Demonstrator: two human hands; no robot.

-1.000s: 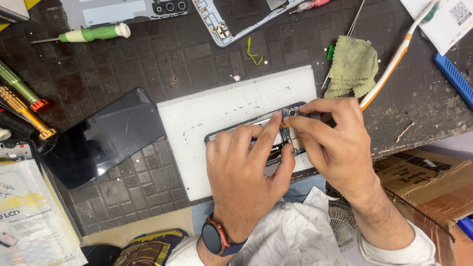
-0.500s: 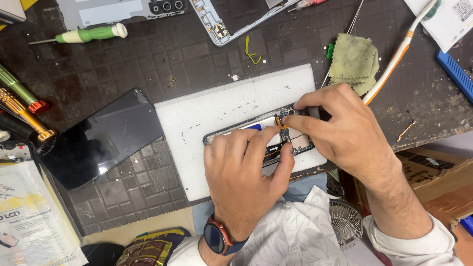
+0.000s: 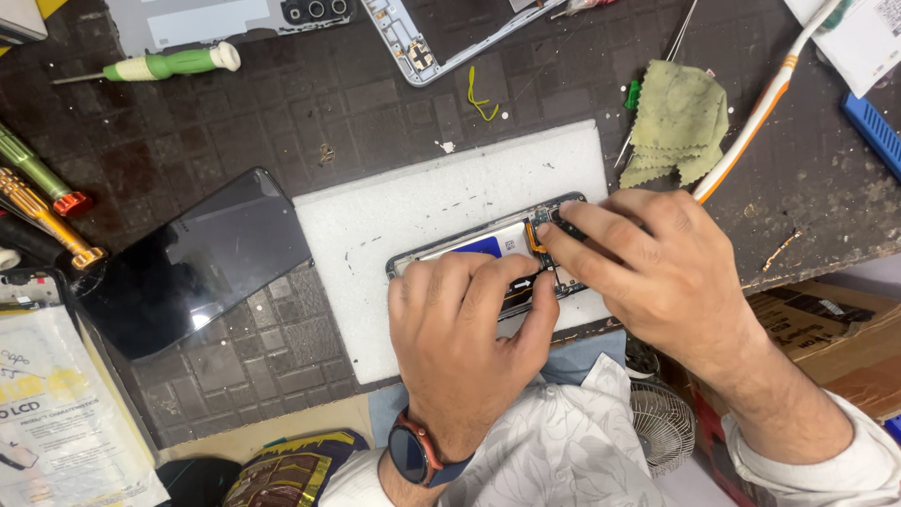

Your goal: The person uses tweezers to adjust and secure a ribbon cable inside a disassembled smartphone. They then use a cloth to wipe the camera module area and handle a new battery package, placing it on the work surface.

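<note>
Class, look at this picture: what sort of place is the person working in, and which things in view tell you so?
Probably a phone repair bench. An opened phone lies on a white foam pad, with screwdrivers and a loose black screen beside it.

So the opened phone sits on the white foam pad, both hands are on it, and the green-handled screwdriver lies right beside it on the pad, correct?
Not quite. The head view shows the opened phone on the white foam pad under the left hand and right hand, but the green-handled screwdriver lies off the pad, on the dark mat at the far left.
</note>
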